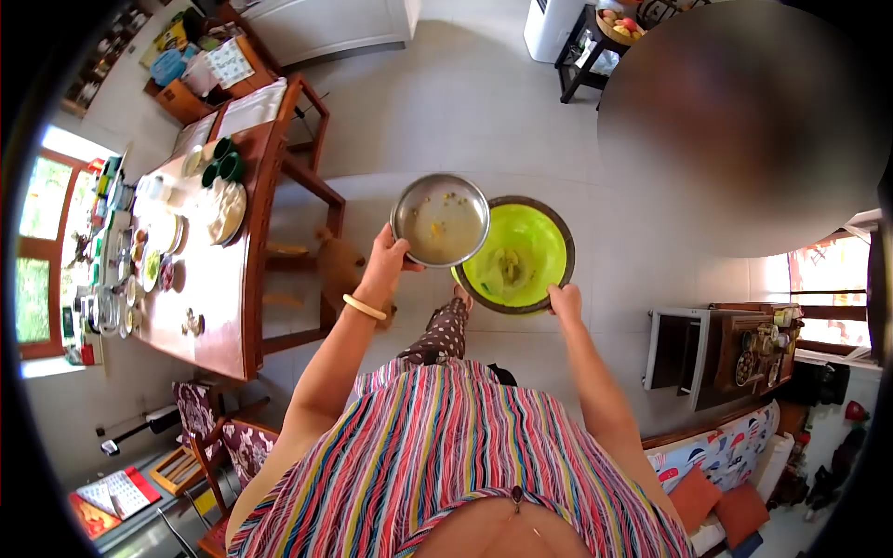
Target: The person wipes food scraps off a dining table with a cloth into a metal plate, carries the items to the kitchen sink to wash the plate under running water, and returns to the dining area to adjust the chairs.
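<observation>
My left hand (388, 254) grips the rim of a round steel bowl (441, 220), thumb over the edge. Cloudy liquid with small yellow and green bits lies inside the bowl. To its right, my right hand (565, 299) is closed on the dark rim of a trash bin (517, 253) lined with a bright green bag. Some scraps show at the bottom of the liner. The bowl's right edge overlaps the bin's left rim in view; whether they touch I cannot tell.
A wooden table (206, 293) on the left carries dishes and green cups (223, 163). A brown dog (339, 270) is beside the table legs. A dark stand (583, 56) with a fruit basket (619, 26) is at the back. On the right are a low cabinet (726, 358) and a sofa (716, 456).
</observation>
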The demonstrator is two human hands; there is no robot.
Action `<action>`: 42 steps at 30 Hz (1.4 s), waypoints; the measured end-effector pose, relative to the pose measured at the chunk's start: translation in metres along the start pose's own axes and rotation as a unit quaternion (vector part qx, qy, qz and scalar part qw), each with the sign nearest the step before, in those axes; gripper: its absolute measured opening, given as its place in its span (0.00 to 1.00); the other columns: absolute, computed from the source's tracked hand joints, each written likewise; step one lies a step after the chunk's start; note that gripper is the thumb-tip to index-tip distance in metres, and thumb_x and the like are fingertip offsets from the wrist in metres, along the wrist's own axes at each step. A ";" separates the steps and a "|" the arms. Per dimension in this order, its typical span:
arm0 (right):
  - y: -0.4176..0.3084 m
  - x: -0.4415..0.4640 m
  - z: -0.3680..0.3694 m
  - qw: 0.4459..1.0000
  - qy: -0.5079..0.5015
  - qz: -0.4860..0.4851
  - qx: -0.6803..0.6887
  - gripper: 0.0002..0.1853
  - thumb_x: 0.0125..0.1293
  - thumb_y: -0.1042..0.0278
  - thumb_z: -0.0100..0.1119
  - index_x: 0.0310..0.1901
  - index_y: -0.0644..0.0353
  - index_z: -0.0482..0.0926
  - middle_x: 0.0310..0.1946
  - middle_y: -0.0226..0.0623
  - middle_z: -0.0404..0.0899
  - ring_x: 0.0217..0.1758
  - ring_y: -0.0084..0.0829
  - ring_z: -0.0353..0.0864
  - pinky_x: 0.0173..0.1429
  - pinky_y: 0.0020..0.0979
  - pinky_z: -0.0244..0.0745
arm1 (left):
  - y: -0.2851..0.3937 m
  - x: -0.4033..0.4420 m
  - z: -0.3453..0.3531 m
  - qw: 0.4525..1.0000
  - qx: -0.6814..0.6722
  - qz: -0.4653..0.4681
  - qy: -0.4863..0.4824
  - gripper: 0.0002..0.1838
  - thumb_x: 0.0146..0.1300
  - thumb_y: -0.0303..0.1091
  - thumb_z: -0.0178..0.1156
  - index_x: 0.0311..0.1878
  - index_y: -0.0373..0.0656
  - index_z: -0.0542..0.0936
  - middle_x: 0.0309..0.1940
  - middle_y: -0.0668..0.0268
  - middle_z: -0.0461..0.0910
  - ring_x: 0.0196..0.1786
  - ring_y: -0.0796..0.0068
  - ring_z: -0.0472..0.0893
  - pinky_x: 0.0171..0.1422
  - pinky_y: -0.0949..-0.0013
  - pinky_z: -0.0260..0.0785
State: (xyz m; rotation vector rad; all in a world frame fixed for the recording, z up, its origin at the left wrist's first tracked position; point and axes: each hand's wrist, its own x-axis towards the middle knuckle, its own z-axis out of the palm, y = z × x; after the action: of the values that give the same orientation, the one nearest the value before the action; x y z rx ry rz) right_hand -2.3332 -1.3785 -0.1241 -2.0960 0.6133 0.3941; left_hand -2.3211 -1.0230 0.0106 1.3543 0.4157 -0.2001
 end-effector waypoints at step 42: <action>-0.855 1.110 0.083 0.988 -0.117 -0.060 0.084 0.15 0.51 0.65 0.56 0.22 0.73 0.76 0.16 0.42 0.75 0.13 0.34 0.75 0.15 0.33 0.70 | 0.489 1.203 0.133 0.996 -0.054 0.050 0.040 0.24 0.56 0.22 0.44 0.59 0.38 0.66 0.43 0.61 0.76 0.34 0.70 0.81 0.25 0.71 0.78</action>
State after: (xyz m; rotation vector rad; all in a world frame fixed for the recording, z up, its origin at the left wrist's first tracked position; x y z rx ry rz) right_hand -0.9409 -1.2056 -0.1370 -1.8806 0.3662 0.4941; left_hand -1.0192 -0.9304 -0.0101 1.2752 0.4198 -0.0398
